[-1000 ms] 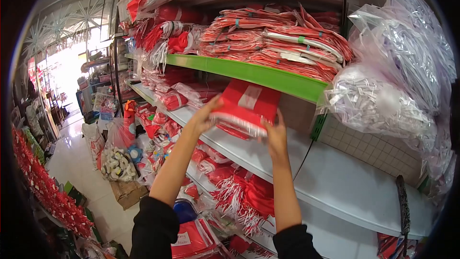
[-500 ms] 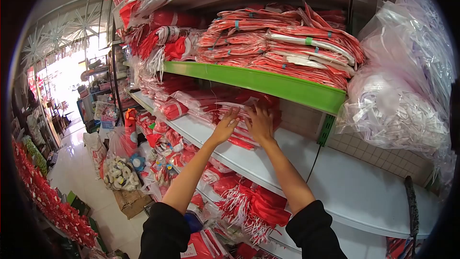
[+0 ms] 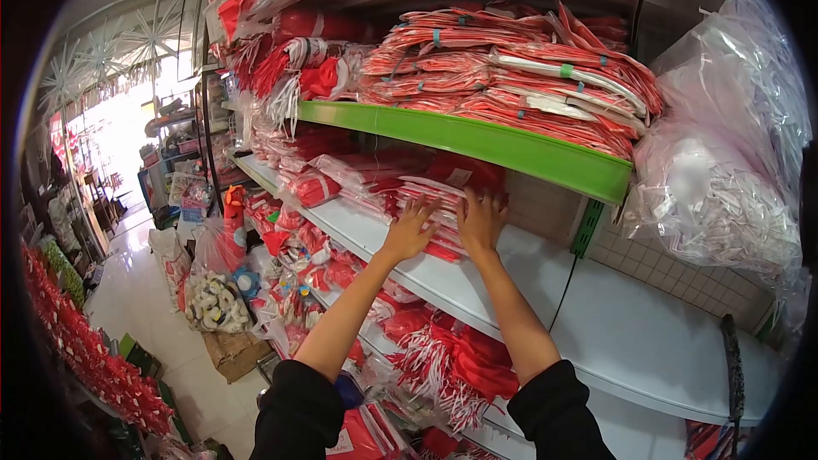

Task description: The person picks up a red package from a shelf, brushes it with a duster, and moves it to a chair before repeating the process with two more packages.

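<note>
In the head view, the stack of flat red-and-white cloth packets in clear plastic wrap [image 3: 443,181] lies on the white metal shelf board [image 3: 613,332], under the green-edged shelf [image 3: 477,140] and towards the back of the bay. The left hand [image 3: 409,234] and the right hand [image 3: 481,220] are side by side at the stack's front edge. Both are open, with fingers spread and palms flat against the packets, and neither is closed around anything. The packets look light and soft, folded fabric that would sag if lifted by one end. The glossy wrap is probably slippery, so the layers could slide over one another. The surest hold would seem to be at the two short sides, or with the fingers beneath the bottom packet and the thumbs on top, which keeps the pile square. On the shelf above lie banded bundles of red-and-white cloth [image 3: 511,77]. To the right hang clear plastic bags of white strips [image 3: 716,196]. Below the white board sit red tasselled bundles [image 3: 452,366].
</note>
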A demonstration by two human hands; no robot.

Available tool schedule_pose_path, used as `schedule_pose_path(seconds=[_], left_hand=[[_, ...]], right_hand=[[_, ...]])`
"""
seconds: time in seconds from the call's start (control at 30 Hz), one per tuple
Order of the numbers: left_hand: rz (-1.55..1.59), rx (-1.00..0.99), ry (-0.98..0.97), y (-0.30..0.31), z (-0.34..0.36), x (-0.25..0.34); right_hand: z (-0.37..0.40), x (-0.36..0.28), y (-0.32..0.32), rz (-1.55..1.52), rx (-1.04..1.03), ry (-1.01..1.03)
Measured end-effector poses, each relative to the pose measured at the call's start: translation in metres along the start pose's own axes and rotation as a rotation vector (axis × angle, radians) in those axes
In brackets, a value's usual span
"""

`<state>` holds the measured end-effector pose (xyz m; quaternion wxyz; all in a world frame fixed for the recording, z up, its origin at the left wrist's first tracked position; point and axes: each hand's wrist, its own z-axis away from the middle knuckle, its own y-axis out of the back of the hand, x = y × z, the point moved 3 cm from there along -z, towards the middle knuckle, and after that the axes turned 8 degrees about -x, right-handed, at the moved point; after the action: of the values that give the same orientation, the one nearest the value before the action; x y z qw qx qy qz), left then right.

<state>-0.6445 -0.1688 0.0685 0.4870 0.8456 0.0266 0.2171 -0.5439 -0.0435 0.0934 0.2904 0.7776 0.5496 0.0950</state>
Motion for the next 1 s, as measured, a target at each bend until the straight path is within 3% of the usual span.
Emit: schedule_pose_path(seconds=[0.1, 0.2, 0.27, 0.37, 0.4, 0.47, 0.57, 0.67, 0.73, 0.8, 0.9, 1.0], left_hand=[[-0.045, 0.017, 0.036, 0.007, 0.022, 0.016], [-0.046, 0.095, 0.053, 0.0, 0.061, 0.02], [0.053, 0.117, 0.088, -0.004, 0.101, 0.021], [0.303, 0.145, 0.228, -0.017, 0.187, 0.006], [0.393, 0.264, 0.189, -0.042, 0.22, -0.023], [0.494, 0.47, 0.487, -0.072, 0.344, -0.059], [0.218, 0.284, 1.016, -0.09, 0.468, -0.055], [0.044, 0.045, 1.3, -0.119, 0.558, -0.049], [0.085, -0.119, 1.339, -0.151, 0.611, -0.055], [0.14, 0.014, 1.146, -0.218, 0.677, -0.077], [0.099, -0.049, 1.312, -0.179, 0.647, -0.013], [0.117, -0.053, 1.376, -0.168, 0.645, -0.014]], right_hand=[[0.008, -0.014, 0.011, -0.023, -0.053, -0.093], [0.038, -0.044, 0.034, -0.047, 0.121, -0.023], [0.072, -0.067, 0.041, -0.184, 0.061, 0.021], [0.145, -0.106, 0.049, -0.414, -0.049, 0.086], [0.175, -0.117, 0.048, -0.457, -0.117, 0.09], [0.266, -0.146, 0.029, -0.565, -0.353, 0.108], [0.361, -0.166, 0.007, -0.704, -0.59, 0.128], [0.456, -0.173, -0.03, -0.584, -0.951, 0.135], [0.507, -0.169, -0.041, -0.478, -1.177, 0.166], [0.553, -0.156, -0.053, -0.389, -1.393, 0.215], [0.558, -0.154, -0.04, -0.356, -1.193, 0.257], [0.549, -0.154, -0.042, -0.334, -1.237, 0.231]])
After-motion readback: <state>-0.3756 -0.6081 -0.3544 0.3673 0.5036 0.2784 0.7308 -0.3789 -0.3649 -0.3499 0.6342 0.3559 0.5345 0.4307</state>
